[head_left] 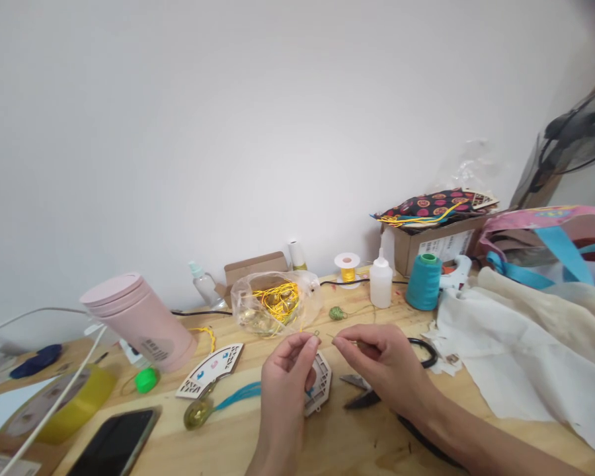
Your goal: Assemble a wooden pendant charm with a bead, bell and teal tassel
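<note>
My left hand (pixel 288 380) pinches a thin greenish cord, whose small loop (pixel 317 333) stands up above the thumb and fingertip. Just to the right, my right hand (pixel 384 360) is closed in a pinch on a fine cord end (pixel 330 336). Partly hidden behind the left hand lies a pale wooden lattice piece (pixel 322 387). A blue tassel (pixel 238 395) with a round amber-coloured bead (pixel 197 414) reaches out to its left. Beneath the right hand are scissors (pixel 361 399) with black handles. Behind the hands sits a small wound ball of green thread (pixel 336 313).
A decorated fan-shaped piece (pixel 211 371), a phone (pixel 116 443), yellow tape (pixel 62 403) and a pink tumbler (pixel 141 324) are at left. Behind stand a plastic bag of yellow cords (pixel 277 304), a white bottle (pixel 381 284) and a teal thread cone (pixel 424 283). White cloth (pixel 515 357) lies right.
</note>
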`<state>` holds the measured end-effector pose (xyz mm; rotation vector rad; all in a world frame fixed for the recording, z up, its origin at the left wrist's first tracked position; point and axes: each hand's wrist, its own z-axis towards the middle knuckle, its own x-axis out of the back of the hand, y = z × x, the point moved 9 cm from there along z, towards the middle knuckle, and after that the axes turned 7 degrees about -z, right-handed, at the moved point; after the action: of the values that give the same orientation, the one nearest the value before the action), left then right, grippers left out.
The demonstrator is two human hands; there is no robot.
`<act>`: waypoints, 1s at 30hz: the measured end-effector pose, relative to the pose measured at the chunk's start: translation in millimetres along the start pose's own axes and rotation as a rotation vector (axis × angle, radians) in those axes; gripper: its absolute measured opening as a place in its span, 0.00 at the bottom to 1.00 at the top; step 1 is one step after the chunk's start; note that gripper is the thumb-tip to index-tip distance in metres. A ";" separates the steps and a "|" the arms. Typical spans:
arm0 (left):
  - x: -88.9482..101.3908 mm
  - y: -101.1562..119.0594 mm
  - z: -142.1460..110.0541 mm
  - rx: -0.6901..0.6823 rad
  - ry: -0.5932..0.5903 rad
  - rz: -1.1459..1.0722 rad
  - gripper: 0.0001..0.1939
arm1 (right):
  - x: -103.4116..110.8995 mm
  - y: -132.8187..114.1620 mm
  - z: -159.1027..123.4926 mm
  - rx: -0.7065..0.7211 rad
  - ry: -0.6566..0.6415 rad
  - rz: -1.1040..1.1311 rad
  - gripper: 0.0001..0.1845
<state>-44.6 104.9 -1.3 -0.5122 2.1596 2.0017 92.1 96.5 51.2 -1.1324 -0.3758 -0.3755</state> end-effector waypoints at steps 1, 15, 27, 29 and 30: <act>0.2 0.5 -0.7 -0.008 0.011 0.030 0.09 | 0.9 -3.1 -1.2 0.039 0.021 -0.072 0.13; -10.0 17.0 -6.4 -0.241 -0.058 0.315 0.04 | 1.4 -7.5 -6.3 0.105 0.109 -0.287 0.11; -13.1 18.9 -7.7 -0.268 -0.062 0.366 0.02 | -0.7 -3.7 -5.2 0.081 0.089 -0.330 0.11; -14.3 21.1 -9.1 -0.301 -0.070 0.389 0.02 | -0.6 -3.6 -5.6 0.076 0.089 -0.324 0.11; -14.8 21.5 -9.7 -0.313 -0.077 0.400 0.02 | -0.4 -3.2 -5.7 0.072 0.089 -0.321 0.12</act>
<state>-37.2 98.5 24.8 -0.0306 2.0360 2.5411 90.8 90.1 51.4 -0.9820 -0.4902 -0.6865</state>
